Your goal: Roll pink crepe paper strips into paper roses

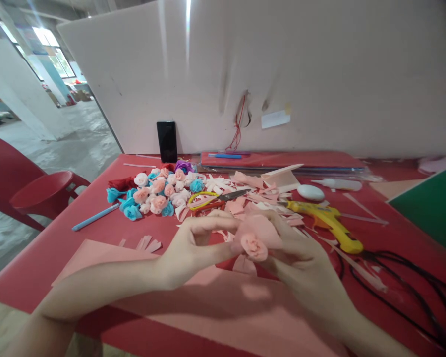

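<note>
Both hands meet over the red table (pixel 40 263) around a pink paper rose (pixel 255 243). My left hand (pixel 193 245) pinches the rose's outer petal from the left with thumb and fingers closed. Behind and under the flower, my right hand (pixel 305 267) wraps its fingers around the base. A sheet of pink paper (pixel 215 307) lies on the table below the hands.
A heap of finished pink, white and blue paper roses (pixel 159 193) lies at left rear, with scissors (pixel 215 197) and pink scraps beside it. A yellow glue gun (pixel 329 220) with black cable lies right. A blue pen (pixel 95 217), a phone (pixel 167 141), red chairs at left.
</note>
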Tool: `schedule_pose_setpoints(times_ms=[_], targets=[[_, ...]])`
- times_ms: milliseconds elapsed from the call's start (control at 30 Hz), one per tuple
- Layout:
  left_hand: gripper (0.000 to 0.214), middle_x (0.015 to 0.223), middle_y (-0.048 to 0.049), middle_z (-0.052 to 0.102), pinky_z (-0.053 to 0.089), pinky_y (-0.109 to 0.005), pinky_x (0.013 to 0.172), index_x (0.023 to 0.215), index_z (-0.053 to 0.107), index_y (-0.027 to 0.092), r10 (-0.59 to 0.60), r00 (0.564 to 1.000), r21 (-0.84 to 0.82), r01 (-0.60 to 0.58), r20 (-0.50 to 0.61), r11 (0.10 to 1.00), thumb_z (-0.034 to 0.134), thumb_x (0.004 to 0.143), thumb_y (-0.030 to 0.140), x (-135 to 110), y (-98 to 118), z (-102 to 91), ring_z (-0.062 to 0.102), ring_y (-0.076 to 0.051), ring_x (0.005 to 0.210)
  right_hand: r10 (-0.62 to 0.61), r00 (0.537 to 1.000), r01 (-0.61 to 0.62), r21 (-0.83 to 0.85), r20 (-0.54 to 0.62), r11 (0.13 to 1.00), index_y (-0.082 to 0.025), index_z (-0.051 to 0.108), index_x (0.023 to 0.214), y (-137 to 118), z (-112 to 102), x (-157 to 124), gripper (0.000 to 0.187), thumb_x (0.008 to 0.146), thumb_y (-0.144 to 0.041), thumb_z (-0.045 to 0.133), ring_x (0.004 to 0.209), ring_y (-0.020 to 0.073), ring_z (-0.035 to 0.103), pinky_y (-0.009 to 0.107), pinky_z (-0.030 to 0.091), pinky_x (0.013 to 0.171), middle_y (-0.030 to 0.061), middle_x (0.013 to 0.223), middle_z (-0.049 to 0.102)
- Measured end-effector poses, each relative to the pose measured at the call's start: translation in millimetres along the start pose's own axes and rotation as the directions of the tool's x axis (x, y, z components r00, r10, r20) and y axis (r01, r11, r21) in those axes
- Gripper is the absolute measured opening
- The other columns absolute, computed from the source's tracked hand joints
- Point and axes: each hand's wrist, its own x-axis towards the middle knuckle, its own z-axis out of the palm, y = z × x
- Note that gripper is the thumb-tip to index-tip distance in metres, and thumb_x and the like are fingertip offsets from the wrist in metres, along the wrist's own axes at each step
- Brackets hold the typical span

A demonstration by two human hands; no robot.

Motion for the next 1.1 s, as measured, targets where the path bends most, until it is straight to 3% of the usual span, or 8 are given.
schedule_pose_setpoints(times_ms=[233, 400, 500, 700, 800, 867, 967, 1100], targets=[[0.023, 0.077, -0.0003, 0.062, 0.048, -0.026, 0.074, 0.076, 0.071, 0.021, 0.072, 0.996, 0.000, -0.072, -0.045, 0.997, 0.080, 0.056, 0.015, -3, -4, 1.7, 0.057, -0.013, 0.076, 0.016, 0.994, -0.026, 0.091, 0.109, 0.996, -0.023, 0.057, 0.041, -1, 0, 4, 0.038, 0.073, -0.039, 0.068, 0.074, 0.0190, 0.060, 0.031, 0.051, 0.067, 0.0008, 0.076, 0.062], [0.020, 0.073, 0.0007, 0.059, 0.046, -0.024, 0.066, 0.068, 0.067, 0.017, 0.017, 0.999, -0.016, -0.018, -0.046, 1.000, 0.080, 0.054, 0.013, -2, 0, 5.2, 0.055, -0.011, 0.072, 0.075, 0.978, -0.118, 0.215, 0.197, 0.969, -0.024, 0.059, 0.043, 1, 3, 3, 0.034, 0.071, -0.041, 0.069, 0.063, 0.0149, 0.056, 0.030, 0.050, 0.069, -0.0038, 0.052, 0.046], [0.019, 0.071, 0.0006, 0.058, 0.045, -0.025, 0.065, 0.066, 0.064, 0.016, 0.022, 0.999, 0.009, -0.021, -0.031, 1.000, 0.080, 0.056, 0.016, -2, 2, 6.3, 0.054, -0.011, 0.070, 0.134, 0.959, -0.204, 0.278, 0.250, 0.939, -0.025, 0.065, 0.050, 8, 4, 2, 0.028, 0.069, -0.044, 0.070, 0.067, 0.0157, 0.058, 0.029, 0.050, 0.068, -0.0031, 0.059, 0.052], [0.019, 0.068, -0.0001, 0.054, 0.045, -0.027, 0.065, 0.068, 0.064, 0.016, 0.089, 0.996, 0.076, -0.088, -0.018, 0.993, 0.079, 0.059, 0.024, -2, 3, 4.1, 0.050, -0.011, 0.066, 0.223, 0.920, -0.334, 0.348, 0.322, 0.876, -0.023, 0.068, 0.059, 22, 7, -3, 0.032, 0.067, -0.054, 0.067, 0.073, 0.0169, 0.058, 0.030, 0.048, 0.068, 0.0009, 0.078, 0.063], [0.013, 0.065, -0.0003, 0.054, 0.045, -0.027, 0.065, 0.068, 0.067, 0.017, 0.104, 0.994, 0.110, -0.107, 0.035, 0.988, 0.077, 0.062, 0.023, -3, 1, 2.8, 0.050, -0.012, 0.067, 0.273, 0.892, -0.410, 0.394, 0.360, 0.823, -0.022, 0.066, 0.052, 24, 7, -5, 0.031, 0.066, -0.049, 0.070, 0.063, 0.0125, 0.054, 0.025, 0.046, 0.059, -0.0004, 0.072, 0.061], [0.009, 0.064, -0.0011, 0.057, 0.045, -0.029, 0.067, 0.069, 0.069, 0.019, 0.140, 0.985, 0.131, -0.153, 0.101, 0.980, 0.076, 0.065, 0.022, -5, 1, 2.6, 0.051, -0.013, 0.069, 0.255, 0.882, -0.412, 0.386, 0.397, 0.826, -0.021, 0.066, 0.050, 24, 5, -4, 0.028, 0.067, -0.042, 0.072, 0.058, 0.0103, 0.050, 0.023, 0.044, 0.055, -0.0019, 0.066, 0.058], [0.007, 0.069, -0.0033, 0.066, 0.045, -0.032, 0.073, 0.076, 0.073, 0.022, 0.164, 0.964, 0.185, -0.203, 0.207, 0.961, 0.073, 0.070, 0.020, -6, 1, 3.1, 0.052, -0.015, 0.074, 0.119, 0.888, -0.308, 0.381, 0.445, 0.872, -0.022, 0.067, 0.051, 24, 1, -1, 0.025, 0.071, -0.037, 0.071, 0.061, 0.0108, 0.051, 0.023, 0.044, 0.058, -0.0025, 0.065, 0.056], [0.009, 0.074, -0.0042, 0.071, 0.045, -0.033, 0.077, 0.080, 0.075, 0.025, 0.162, 0.961, 0.210, -0.210, 0.225, 0.955, 0.071, 0.072, 0.021, -5, 3, 4.1, 0.052, -0.016, 0.077, 0.058, 0.875, -0.255, 0.356, 0.481, 0.899, -0.024, 0.070, 0.058, 23, -3, 4, 0.019, 0.076, -0.031, 0.066, 0.076, 0.0140, 0.056, 0.028, 0.046, 0.069, -0.0008, 0.080, 0.061]])
